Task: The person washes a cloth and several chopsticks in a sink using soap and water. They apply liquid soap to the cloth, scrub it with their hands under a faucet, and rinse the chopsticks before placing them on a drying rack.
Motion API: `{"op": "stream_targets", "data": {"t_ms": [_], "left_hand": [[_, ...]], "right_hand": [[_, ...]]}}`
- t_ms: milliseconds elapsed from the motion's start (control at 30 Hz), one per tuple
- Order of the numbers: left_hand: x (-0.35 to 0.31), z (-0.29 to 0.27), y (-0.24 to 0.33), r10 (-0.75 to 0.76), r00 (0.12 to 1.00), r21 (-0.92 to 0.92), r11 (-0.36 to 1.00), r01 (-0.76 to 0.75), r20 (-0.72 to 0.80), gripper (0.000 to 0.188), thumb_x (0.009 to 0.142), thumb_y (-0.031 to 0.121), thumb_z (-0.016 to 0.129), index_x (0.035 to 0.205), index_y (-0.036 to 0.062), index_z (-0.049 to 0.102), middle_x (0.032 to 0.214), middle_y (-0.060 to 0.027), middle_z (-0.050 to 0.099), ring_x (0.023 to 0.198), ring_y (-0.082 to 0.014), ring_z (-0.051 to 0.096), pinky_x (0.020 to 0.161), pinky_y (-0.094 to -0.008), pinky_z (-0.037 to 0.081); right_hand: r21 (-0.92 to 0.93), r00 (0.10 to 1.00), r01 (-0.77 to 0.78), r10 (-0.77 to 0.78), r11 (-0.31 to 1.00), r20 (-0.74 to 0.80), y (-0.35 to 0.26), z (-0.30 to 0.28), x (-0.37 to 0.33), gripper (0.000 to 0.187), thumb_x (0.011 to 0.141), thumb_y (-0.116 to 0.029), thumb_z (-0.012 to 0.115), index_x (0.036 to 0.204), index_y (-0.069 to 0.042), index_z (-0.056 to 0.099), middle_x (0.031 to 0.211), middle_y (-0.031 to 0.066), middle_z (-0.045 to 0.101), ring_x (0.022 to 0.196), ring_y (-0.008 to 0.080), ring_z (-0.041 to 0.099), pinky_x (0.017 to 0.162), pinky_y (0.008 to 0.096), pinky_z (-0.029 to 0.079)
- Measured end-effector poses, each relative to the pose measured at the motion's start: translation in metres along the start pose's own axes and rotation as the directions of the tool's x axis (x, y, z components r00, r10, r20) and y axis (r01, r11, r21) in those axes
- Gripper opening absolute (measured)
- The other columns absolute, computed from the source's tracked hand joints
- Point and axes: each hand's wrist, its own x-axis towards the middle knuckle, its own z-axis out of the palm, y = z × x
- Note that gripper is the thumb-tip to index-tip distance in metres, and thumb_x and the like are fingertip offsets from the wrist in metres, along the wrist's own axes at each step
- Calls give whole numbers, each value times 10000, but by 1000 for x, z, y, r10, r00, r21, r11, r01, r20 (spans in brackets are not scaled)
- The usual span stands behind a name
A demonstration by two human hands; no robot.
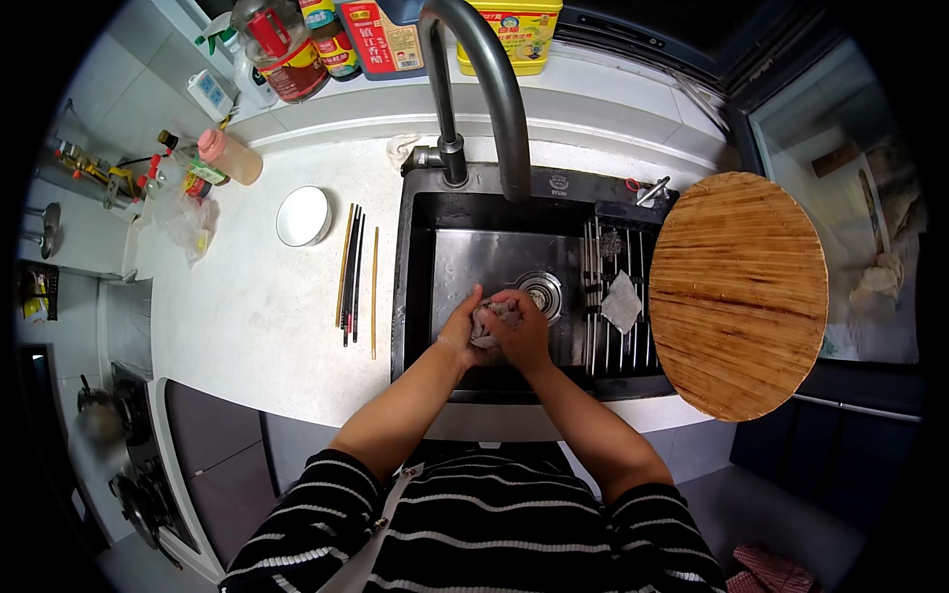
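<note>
Over the black sink [420, 287], both hands are closed around a crumpled greyish cloth [486, 326]. My left hand [461, 326] grips it from the left, thumb pointing up. My right hand [526, 336] presses on it from the right, its fingers bent over the top. Just beyond the hands is the round metal drain [542, 290]. The dark curved faucet [509, 128] arches above the basin; no running water shows. On the sink's roll-up rack [633, 346] lie a second pale cloth [622, 302] and a grey steel-wool scrubber [610, 243].
A round wooden board [736, 296] covers the counter right of the sink. To the left are several chopsticks [351, 277] and a white bowl [303, 216]. Bottles [230, 156] stand at the far left, and a yellow container [514, 40] sits on the back ledge.
</note>
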Motion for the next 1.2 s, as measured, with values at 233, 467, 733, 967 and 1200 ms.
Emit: {"op": "stream_targets", "data": {"t_ms": [233,467,733,967,1200], "left_hand": [[16,1,-5,207,978,26,978,-207,2,380,896,428,460,1030,84,551,993,-98,608,893,-230,604,770,-381,497],[-2,0,7,-77,996,-78,994,80,40,454,854,495,497,971,60,551,945,-104,607,879,-240,597,769,-374,497],[42,-29,-9,9,998,57,998,-5,-68,349,853,433,482,929,105,571,897,-68,617,801,-229,586,743,-379,484],[26,0,-17,89,974,132,989,-63,-208,277,830,402,525,853,133,591,859,-55,619,764,-218,590,694,-394,489],[21,11,-19,55,977,128,991,-28,-207,257,849,357,522,926,117,572,877,-70,618,799,-206,589,681,-380,496]], "right_hand": [[550,938,-346,284,760,197,18,-16,21,233,700,-76,651,908,-49,549,1001,108,577,932,200,541,820,296,417],[-233,819,571,-566,787,95,-20,3,-4,196,709,-159,676,786,-56,529,891,116,557,821,295,530,737,357,429],[-280,955,137,-202,950,-216,24,12,0,192,713,-197,662,692,-76,514,766,117,540,767,310,515,683,363,421],[-279,938,114,-195,953,-286,39,23,3,216,683,-215,638,678,-60,488,690,115,472,679,330,473,617,412,381],[-80,968,23,-42,997,-246,55,15,8,126,651,-99,606,703,-63,496,756,114,465,756,305,472,672,425,373]]}}
